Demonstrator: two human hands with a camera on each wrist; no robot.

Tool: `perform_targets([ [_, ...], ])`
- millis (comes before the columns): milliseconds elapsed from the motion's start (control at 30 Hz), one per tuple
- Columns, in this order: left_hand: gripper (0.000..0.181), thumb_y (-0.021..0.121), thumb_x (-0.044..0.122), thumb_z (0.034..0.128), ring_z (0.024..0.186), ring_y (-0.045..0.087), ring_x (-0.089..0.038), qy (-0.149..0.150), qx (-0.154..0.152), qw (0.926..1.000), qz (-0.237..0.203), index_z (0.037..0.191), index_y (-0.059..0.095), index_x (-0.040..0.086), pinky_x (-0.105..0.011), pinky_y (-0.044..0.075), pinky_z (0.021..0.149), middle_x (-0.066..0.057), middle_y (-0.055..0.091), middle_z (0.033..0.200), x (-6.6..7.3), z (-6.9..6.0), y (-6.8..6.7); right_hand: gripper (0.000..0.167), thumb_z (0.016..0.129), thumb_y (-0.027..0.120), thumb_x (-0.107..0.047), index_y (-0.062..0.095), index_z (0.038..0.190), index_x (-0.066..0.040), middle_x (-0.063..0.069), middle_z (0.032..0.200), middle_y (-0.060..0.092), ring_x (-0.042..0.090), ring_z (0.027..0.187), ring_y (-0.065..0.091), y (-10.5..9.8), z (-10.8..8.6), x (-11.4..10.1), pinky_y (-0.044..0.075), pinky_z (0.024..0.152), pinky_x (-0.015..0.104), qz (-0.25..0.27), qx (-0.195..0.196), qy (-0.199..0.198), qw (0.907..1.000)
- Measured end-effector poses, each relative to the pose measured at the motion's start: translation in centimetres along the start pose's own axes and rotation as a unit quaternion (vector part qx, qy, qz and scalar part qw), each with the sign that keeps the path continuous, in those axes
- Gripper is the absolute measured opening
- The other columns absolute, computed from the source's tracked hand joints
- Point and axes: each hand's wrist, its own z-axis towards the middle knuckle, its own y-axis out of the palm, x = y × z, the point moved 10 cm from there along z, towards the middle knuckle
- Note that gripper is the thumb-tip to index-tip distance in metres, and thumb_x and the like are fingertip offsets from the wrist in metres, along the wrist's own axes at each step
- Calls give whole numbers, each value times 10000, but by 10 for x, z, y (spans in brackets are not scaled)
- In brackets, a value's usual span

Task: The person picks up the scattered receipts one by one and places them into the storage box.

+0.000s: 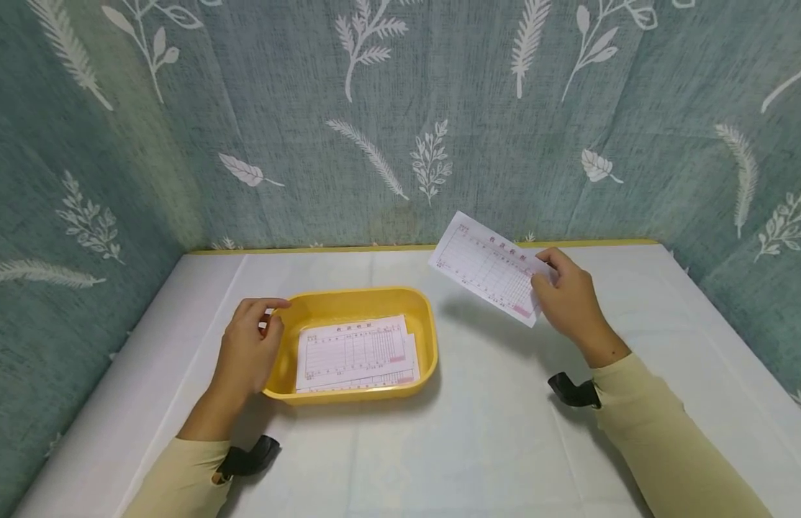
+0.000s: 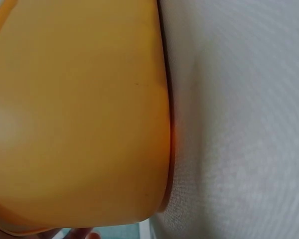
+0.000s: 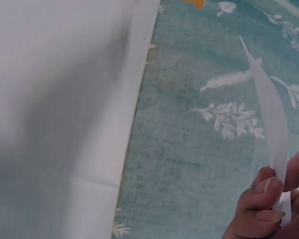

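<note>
My right hand [image 1: 571, 298] pinches a printed receipt form [image 1: 487, 267] by its right end, above the table right of the yellow plastic basin [image 1: 348, 397]. Seen edge-on in the right wrist view, the paper [image 3: 271, 109] bends slightly between thumb and fingers [image 3: 261, 194]. At the basin's left end, my left hand [image 1: 247, 345] holds the rim with bent fingers. The basin's outer wall [image 2: 79, 114] fills much of the left wrist view, and only bits of fingers show at its bottom. Inside the basin lie overlapping receipt forms [image 1: 355, 352] of the same print.
A white cloth [image 1: 478, 439] covers the table, with a yellow strip [image 1: 348, 249] along its back edge. Blue-green curtains with white leaf prints [image 1: 277, 129] stand behind and at both sides. Black curved pieces [image 1: 251, 457] stick out at both sleeve cuffs.
</note>
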Motion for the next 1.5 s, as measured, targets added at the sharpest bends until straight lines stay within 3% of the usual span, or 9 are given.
perform_targets([
  [67, 307, 445, 155, 1014, 923, 540, -234, 11, 2, 10000, 6, 1228, 661, 112, -311, 437, 768, -131, 558, 1213, 0, -1, 0, 266, 941, 445, -88, 590, 1151, -12, 248, 1220, 663, 312, 857, 619, 2, -2, -3, 430, 531, 266, -6, -36, -73, 10000],
  [200, 308, 441, 153, 1011, 925, 539, -243, 45, 64, 10000, -21, 1221, 660, 102, -328, 438, 772, -139, 560, 1204, 2, 0, -1, 267, 926, 452, -67, 597, 1145, -15, 241, 1186, 678, 299, 823, 616, 2, -4, -13, 437, 572, 277, -54, 3, -356, 9994],
  [400, 309, 445, 155, 1012, 921, 539, -237, 56, 56, 10000, -23, 1226, 663, 109, -315, 430, 763, -136, 562, 1196, 1, -1, -1, 279, 925, 439, -59, 586, 1158, -11, 250, 1187, 674, 285, 780, 591, 7, -9, -21, 388, 515, 281, -48, -175, -440, 9989],
  [600, 306, 443, 156, 1013, 920, 533, -231, 56, 81, 9999, -38, 1221, 663, 115, -316, 432, 764, -127, 562, 1196, 2, -1, -1, 280, 911, 440, -46, 590, 1144, -8, 244, 1170, 683, 285, 828, 603, 10, -13, -28, 427, 618, 303, -44, -225, -608, 9979],
  [933, 312, 436, 154, 1014, 930, 536, -249, -22, 51, 10000, -23, 1227, 659, 103, -342, 442, 782, -141, 555, 1220, 2, -3, -1, 264, 911, 454, -37, 596, 1133, -22, 219, 1114, 700, 252, 741, 568, 18, -17, -33, 375, 524, 279, 86, -353, -809, 9961],
  [1100, 314, 436, 162, 1015, 919, 537, -240, -24, 12, 10000, -8, 1228, 660, 104, -320, 436, 771, -137, 557, 1214, 1, -3, 0, 270, 909, 452, -26, 594, 1139, -23, 214, 1089, 698, 233, 666, 538, 22, -21, -35, 332, 464, 263, 166, -507, -771, 9956],
  [1500, 306, 446, 152, 1012, 934, 536, -249, 7, 44, 10000, -32, 1226, 658, 101, -346, 442, 788, -143, 555, 1216, 2, -1, -1, 312, 886, 444, -6, 600, 1157, -26, 206, 1068, 698, 187, 612, 510, 33, -25, -42, 334, 455, 255, 305, -838, -683, 9937],
])
